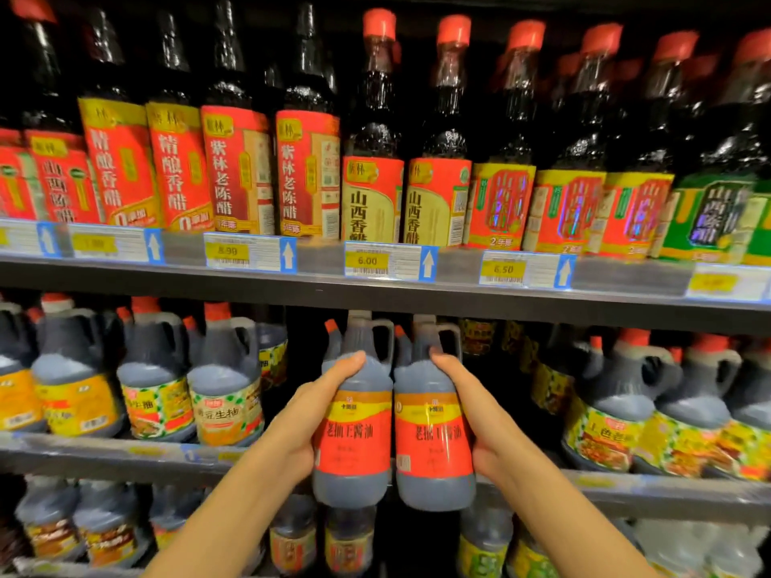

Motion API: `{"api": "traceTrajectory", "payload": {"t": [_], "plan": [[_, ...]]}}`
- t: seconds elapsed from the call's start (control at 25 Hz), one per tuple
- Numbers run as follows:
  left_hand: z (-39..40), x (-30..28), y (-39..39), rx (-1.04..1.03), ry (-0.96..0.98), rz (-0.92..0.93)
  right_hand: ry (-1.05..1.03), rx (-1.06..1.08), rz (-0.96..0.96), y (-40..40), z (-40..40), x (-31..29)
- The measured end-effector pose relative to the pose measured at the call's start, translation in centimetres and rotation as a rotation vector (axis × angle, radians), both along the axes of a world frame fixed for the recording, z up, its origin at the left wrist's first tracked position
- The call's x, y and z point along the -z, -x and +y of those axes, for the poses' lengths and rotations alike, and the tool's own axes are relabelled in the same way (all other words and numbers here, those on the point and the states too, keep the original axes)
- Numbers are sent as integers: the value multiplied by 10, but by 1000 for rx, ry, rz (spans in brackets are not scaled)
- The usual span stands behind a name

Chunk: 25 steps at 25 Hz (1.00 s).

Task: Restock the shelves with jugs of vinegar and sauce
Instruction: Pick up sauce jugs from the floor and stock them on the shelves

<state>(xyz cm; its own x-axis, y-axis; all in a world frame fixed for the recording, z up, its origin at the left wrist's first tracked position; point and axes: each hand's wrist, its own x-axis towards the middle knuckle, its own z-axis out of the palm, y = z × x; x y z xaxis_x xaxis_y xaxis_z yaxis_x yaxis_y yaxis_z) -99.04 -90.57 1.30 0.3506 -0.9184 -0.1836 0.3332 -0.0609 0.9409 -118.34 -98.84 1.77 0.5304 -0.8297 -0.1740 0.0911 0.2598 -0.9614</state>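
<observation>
Two dark sauce jugs with red and orange labels are held side by side, touching, in front of a dark gap on the middle shelf (pixel 125 454). My left hand (pixel 311 410) grips the left jug (pixel 354 435) by its outer side. On the other side my right hand (pixel 471 415) grips the right jug (pixel 434 440) the same way. Both jugs stand upright, their bases at the level of the shelf's front edge, their necks just under the upper shelf.
The upper shelf (pixel 375 292) carries tall vinegar bottles (pixel 371 160) with red and yellow labels above price tags. Handled sauce jugs (pixel 225 381) fill the middle shelf left of the gap, more jugs (pixel 617 410) right of it. A lower shelf holds further jugs (pixel 108 527).
</observation>
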Motion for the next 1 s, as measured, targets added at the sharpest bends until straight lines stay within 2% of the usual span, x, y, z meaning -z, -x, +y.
{"api": "traceTrajectory", "payload": {"t": [0.12,0.28,0.4,0.44,0.52,0.68,1.0], "plan": [[-10,-4,-15,-4,-42,-62,7,10,5,-13,-17,-6],[-18,-11,-30,83,142,84,14,-2,-81,-29,-35,-12],[-26,-10,-31,33,53,-11,48,31,-101,-39,-42,-10],[-28,-9,-32,29,15,28,68,53,-94,-43,-44,-8],[-31,7,-34,-5,71,49,110,85,-100,-49,-46,-1],[-36,22,-36,-181,104,-60,199,121,-163,-56,-50,17],[-34,47,-56,-111,172,-190,294,140,-172,-65,-48,50]]}}
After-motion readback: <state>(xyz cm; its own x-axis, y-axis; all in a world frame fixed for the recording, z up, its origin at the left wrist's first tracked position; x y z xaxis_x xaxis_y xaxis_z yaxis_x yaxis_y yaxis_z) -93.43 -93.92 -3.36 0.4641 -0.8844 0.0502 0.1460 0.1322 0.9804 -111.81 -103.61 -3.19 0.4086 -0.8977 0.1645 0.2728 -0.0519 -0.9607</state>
